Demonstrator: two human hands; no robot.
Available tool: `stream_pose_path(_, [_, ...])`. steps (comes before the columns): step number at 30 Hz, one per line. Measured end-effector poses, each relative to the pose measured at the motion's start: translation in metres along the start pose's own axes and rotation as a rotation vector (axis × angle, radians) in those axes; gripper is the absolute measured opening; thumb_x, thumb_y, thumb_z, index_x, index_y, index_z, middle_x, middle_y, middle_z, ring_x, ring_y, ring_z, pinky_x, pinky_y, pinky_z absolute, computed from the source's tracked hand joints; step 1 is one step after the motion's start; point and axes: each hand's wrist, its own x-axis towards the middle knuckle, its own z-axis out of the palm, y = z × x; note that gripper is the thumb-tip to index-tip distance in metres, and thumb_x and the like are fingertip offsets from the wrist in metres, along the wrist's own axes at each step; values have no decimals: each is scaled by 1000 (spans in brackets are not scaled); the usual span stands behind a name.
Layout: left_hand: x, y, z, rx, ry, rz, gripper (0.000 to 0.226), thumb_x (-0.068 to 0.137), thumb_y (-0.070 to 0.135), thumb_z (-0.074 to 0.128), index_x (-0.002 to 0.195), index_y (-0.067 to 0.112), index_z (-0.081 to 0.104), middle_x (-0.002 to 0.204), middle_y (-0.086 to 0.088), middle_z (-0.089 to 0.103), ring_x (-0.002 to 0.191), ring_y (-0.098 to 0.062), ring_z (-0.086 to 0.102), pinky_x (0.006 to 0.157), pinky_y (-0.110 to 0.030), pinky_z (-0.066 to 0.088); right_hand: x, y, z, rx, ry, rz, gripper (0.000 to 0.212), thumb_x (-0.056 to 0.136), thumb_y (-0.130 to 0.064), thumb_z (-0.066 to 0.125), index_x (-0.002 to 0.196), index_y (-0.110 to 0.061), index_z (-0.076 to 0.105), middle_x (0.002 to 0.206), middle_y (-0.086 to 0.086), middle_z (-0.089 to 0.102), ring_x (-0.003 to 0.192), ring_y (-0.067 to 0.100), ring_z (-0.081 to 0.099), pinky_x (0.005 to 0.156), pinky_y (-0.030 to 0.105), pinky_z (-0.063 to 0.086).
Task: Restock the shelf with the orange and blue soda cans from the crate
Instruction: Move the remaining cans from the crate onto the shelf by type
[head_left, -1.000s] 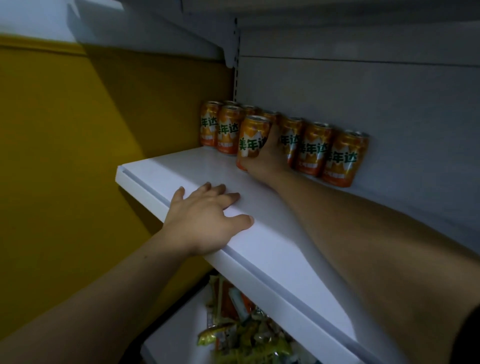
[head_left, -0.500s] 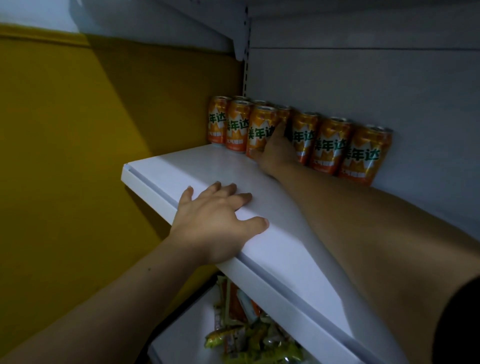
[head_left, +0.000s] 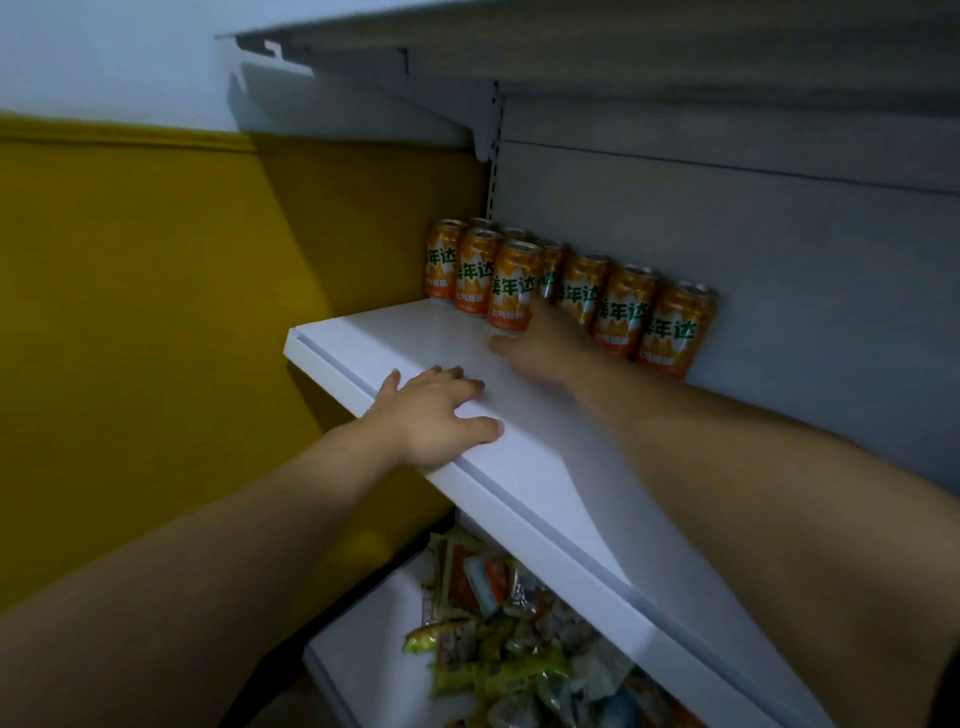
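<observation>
The orange soda cans (head_left: 626, 306) are standing upright at the back of the white shelf (head_left: 405, 332), running in a row along the grey back panel (head_left: 779, 270); at the left end, next to the yellow wall (head_left: 156, 338), they are sitting two deep, with a short front rank ahead of the back row; all are showing green lettering towards the camera; the right hand (head_left: 543, 348) is reaching across the shelf to the front can (head_left: 514, 286) at the right end of that front rank; its fingers (head_left: 540, 312) are lying straight and loose, wrapping round nothing, one fingertip touching the can's lower right side while the thumb is pointing left just over the shelf surface; the hand is looking slightly blurred; the left hand (head_left: 436, 415) is resting on the front edge of the shelf, well apart from the cans, its fingers spreading flat on top and the thumb lying along the lip, holding nothing; an upper shelf (head_left: 623, 47) is hanging overhead on a bracket; snack packets (head_left: 498, 649) are lying heaped on the lower shelf (head_left: 363, 649) beneath
</observation>
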Motion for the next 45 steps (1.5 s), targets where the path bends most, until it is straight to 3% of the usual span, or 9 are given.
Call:
stream_pose_path(4, [-50, -2, -7, 7, 2, -38, 75, 84, 67, 44, 148, 31, 27, 159, 3, 17, 146, -17, 11, 116, -52, 10, -51, -20, -19, -82, -100, -74, 68, 83, -52, 62, 140, -20, 43, 134, 4, 53, 115, 23, 55, 85, 30, 47])
stream_pose_path(11, [-185, -29, -4, -131, 34, -223, 77, 83, 57, 59, 148, 29, 29, 159, -1, 18, 146, -19, 15, 117, -42, 18, -156, -105, -10, -173, -215, -225, 78, 90, -56, 55, 147, -9, 31, 149, 12, 40, 129, 31, 45, 100, 39, 42])
stream_pose_path(14, [-251, -55, 4, -105, 30, -333, 78, 84, 55, 60, 148, 25, 29, 159, -4, 18, 146, -19, 16, 117, -37, 19, -198, -143, 19, -152, -291, -314, 77, 88, -58, 56, 145, -11, 34, 142, 13, 48, 120, 31, 52, 90, 37, 46])
stream_pose_path(26, [-495, -168, 100, -412, -92, -915, 78, 86, 52, 60, 149, 22, 27, 156, 0, 24, 136, -23, 37, 107, -37, 38, -357, -239, 200, -241, -816, -585, 83, 94, -56, 48, 155, -12, 13, 161, 7, 18, 143, 31, 28, 111, 38, 35])
stream_pose_path(31, [-515, -212, 152, -517, -124, -1051, 71, 90, 46, 58, 148, 19, 27, 152, -4, 32, 130, -24, 44, 96, -32, 41, -371, -236, 282, -277, -1036, -540, 78, 96, -53, 48, 155, -18, 10, 146, 13, 43, 102, 28, 60, 78, 39, 52])
stream_pose_path(34, [-514, -246, 187, -671, -104, -1106, 33, 91, 33, 59, 122, 23, 55, 117, -3, 62, 94, -17, 61, 69, -21, 47, -365, -232, 334, -286, -1102, -549, 78, 96, -52, 48, 155, -18, 11, 155, 11, 29, 119, 30, 53, 88, 38, 49])
stream_pose_path(36, [-508, -265, 207, -789, -96, -1118, 15, 93, 21, 59, 106, 26, 55, 93, 7, 59, 75, -3, 53, 54, -8, 39, -361, -230, 374, -284, -1153, -547, 78, 95, -52, 49, 154, -15, 14, 150, 14, 35, 113, 30, 53, 80, 34, 49])
stream_pose_path(42, [-492, -333, 269, -923, -90, -1149, 24, 91, 14, 60, 108, 28, 52, 95, 11, 56, 87, -6, 55, 70, -10, 41, -364, -230, 493, -330, -1239, -519, 75, 94, -52, 51, 150, -11, 24, 147, 14, 38, 120, 31, 51, 98, 40, 46])
stream_pose_path(45, [-484, -370, 300, -978, -105, -1173, 24, 90, 11, 60, 93, 31, 49, 87, 14, 53, 78, 0, 52, 61, -5, 38, -365, -220, 551, -279, -1285, -480, 59, 92, -45, 58, 140, -13, 41, 137, 13, 49, 118, 30, 52, 96, 35, 44])
